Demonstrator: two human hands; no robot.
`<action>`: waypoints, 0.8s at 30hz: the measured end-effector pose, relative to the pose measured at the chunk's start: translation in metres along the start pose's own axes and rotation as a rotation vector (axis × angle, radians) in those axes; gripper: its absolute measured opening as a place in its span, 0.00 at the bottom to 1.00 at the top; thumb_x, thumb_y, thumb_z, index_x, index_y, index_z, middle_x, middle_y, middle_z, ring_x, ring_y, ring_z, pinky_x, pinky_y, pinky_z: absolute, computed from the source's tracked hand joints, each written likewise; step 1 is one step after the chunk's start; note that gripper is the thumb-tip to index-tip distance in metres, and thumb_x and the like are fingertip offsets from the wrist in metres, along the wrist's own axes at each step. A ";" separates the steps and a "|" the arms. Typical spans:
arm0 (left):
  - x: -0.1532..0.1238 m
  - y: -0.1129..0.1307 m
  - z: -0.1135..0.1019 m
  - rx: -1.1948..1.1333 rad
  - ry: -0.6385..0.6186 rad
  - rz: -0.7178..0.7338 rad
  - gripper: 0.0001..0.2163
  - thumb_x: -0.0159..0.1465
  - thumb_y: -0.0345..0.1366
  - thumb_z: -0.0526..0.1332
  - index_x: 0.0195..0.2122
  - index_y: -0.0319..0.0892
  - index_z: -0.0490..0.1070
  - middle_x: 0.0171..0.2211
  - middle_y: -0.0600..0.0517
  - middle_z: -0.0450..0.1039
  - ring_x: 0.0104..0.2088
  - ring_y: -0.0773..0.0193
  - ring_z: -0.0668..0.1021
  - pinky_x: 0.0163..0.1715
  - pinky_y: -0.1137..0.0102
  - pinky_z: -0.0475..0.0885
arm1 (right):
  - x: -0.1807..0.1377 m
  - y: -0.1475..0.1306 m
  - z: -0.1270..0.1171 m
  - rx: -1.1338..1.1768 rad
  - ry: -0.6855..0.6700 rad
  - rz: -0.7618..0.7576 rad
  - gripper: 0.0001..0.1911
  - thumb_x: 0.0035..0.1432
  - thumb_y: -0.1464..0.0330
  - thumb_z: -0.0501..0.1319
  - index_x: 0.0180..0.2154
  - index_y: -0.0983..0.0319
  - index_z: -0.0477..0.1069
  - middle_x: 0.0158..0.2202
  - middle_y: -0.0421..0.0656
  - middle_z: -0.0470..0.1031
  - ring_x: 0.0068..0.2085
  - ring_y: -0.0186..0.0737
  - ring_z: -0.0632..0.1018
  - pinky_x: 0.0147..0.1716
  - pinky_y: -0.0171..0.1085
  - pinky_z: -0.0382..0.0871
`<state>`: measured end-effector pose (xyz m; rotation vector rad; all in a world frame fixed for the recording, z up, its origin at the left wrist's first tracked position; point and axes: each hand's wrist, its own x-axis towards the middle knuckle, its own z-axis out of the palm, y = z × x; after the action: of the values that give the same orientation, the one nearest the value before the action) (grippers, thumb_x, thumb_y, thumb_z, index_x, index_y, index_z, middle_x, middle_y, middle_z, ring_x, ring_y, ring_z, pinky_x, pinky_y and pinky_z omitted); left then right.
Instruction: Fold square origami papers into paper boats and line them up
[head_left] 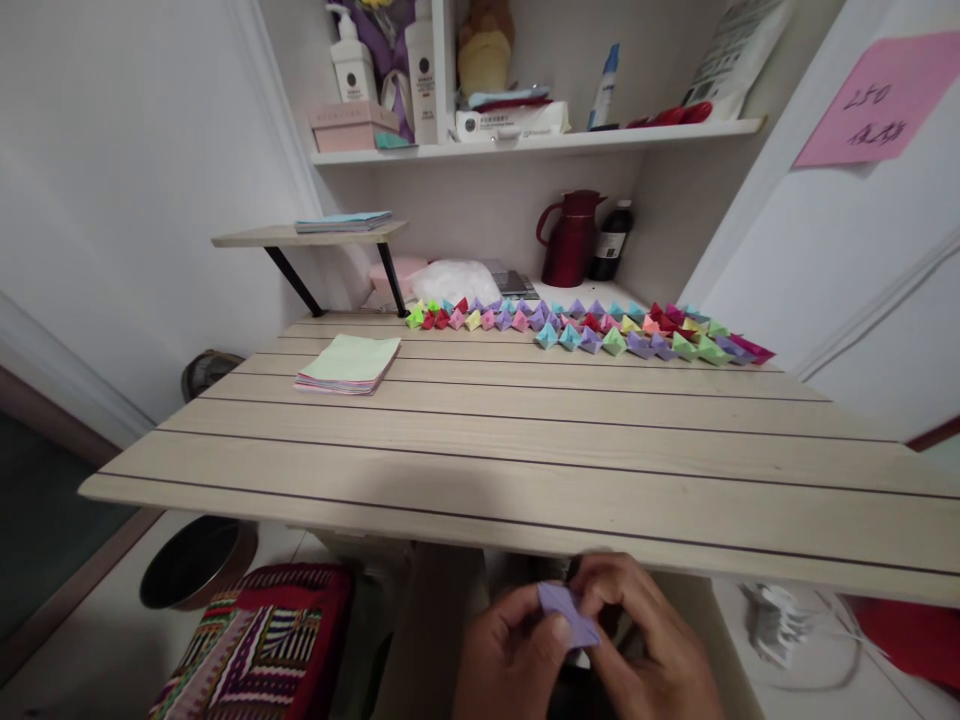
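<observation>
A small folded piece of purple paper (568,617) is held between both hands, just below the table's front edge. My left hand (510,645) pinches its left side, thumb on top. The fingers of my right hand (637,630) grip its right side. Along the back of the table (450,430) stand rows of small folded paper boats (615,343) in green, blue, purple, red, pink and yellow. A stack of square paper (349,362), pale green on top, lies at the table's left.
A raised shelf (262,237) on black legs carries more paper sheets (343,222). Behind the boats are a red jug (572,240) and a dark bottle (613,240). A patterned cushioned seat (259,640) and a round pan (199,562) are below left.
</observation>
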<state>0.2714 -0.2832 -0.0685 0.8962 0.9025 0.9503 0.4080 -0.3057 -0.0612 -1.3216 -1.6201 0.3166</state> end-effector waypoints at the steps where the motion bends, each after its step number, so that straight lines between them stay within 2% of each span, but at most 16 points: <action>1: 0.000 0.001 -0.001 0.008 0.005 0.001 0.19 0.52 0.49 0.67 0.36 0.38 0.81 0.34 0.46 0.79 0.36 0.57 0.76 0.38 0.70 0.69 | 0.000 0.000 -0.001 -0.005 -0.004 -0.025 0.06 0.59 0.72 0.58 0.30 0.59 0.64 0.35 0.42 0.71 0.38 0.39 0.76 0.35 0.32 0.71; 6: 0.000 0.004 -0.001 0.035 0.086 -0.012 0.20 0.49 0.51 0.68 0.31 0.37 0.81 0.30 0.46 0.78 0.32 0.59 0.76 0.35 0.70 0.68 | 0.000 0.002 -0.004 -0.095 -0.020 -0.101 0.06 0.59 0.75 0.57 0.35 0.59 0.70 0.38 0.44 0.69 0.40 0.38 0.75 0.36 0.31 0.71; 11: 0.004 -0.008 0.000 -0.231 0.065 -0.163 0.22 0.44 0.51 0.72 0.31 0.37 0.81 0.26 0.46 0.77 0.28 0.64 0.74 0.31 0.72 0.66 | 0.001 0.004 -0.004 -0.161 -0.014 -0.179 0.09 0.59 0.76 0.56 0.37 0.59 0.73 0.43 0.47 0.67 0.43 0.39 0.75 0.38 0.31 0.73; 15: 0.006 -0.018 -0.003 -0.299 0.065 -0.194 0.22 0.45 0.51 0.72 0.30 0.36 0.80 0.24 0.48 0.75 0.24 0.68 0.72 0.28 0.74 0.64 | 0.001 0.002 -0.003 -0.226 0.020 -0.254 0.11 0.57 0.77 0.55 0.33 0.60 0.74 0.38 0.46 0.71 0.37 0.37 0.76 0.33 0.30 0.73; 17: 0.005 -0.016 -0.004 -0.302 0.101 -0.185 0.21 0.43 0.49 0.73 0.29 0.36 0.80 0.23 0.48 0.76 0.24 0.68 0.72 0.29 0.73 0.65 | 0.001 0.002 -0.001 -0.197 0.020 -0.244 0.11 0.57 0.76 0.56 0.33 0.59 0.75 0.37 0.45 0.72 0.37 0.37 0.76 0.33 0.30 0.74; 19: 0.004 -0.010 -0.005 -0.320 0.148 -0.183 0.19 0.42 0.46 0.75 0.29 0.37 0.80 0.23 0.48 0.76 0.24 0.67 0.74 0.30 0.72 0.66 | 0.001 0.001 -0.002 -0.108 0.004 -0.138 0.10 0.58 0.74 0.58 0.36 0.57 0.76 0.39 0.45 0.74 0.41 0.39 0.77 0.36 0.31 0.74; 22: 0.003 -0.002 -0.003 -0.420 0.174 -0.204 0.17 0.42 0.44 0.76 0.29 0.38 0.80 0.25 0.48 0.78 0.28 0.64 0.77 0.34 0.70 0.69 | 0.002 -0.007 -0.006 0.105 -0.005 0.162 0.12 0.59 0.67 0.60 0.46 0.55 0.73 0.45 0.45 0.75 0.45 0.41 0.78 0.40 0.33 0.75; 24: 0.003 -0.001 0.000 -0.499 0.183 -0.212 0.17 0.41 0.44 0.76 0.28 0.39 0.79 0.26 0.47 0.78 0.31 0.62 0.78 0.37 0.69 0.70 | 0.001 -0.017 -0.010 0.244 -0.031 0.352 0.13 0.62 0.62 0.57 0.48 0.56 0.71 0.42 0.44 0.77 0.41 0.41 0.79 0.38 0.32 0.75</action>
<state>0.2726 -0.2809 -0.0701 0.2867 0.8412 1.0211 0.4053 -0.3145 -0.0434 -1.4119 -1.3203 0.7272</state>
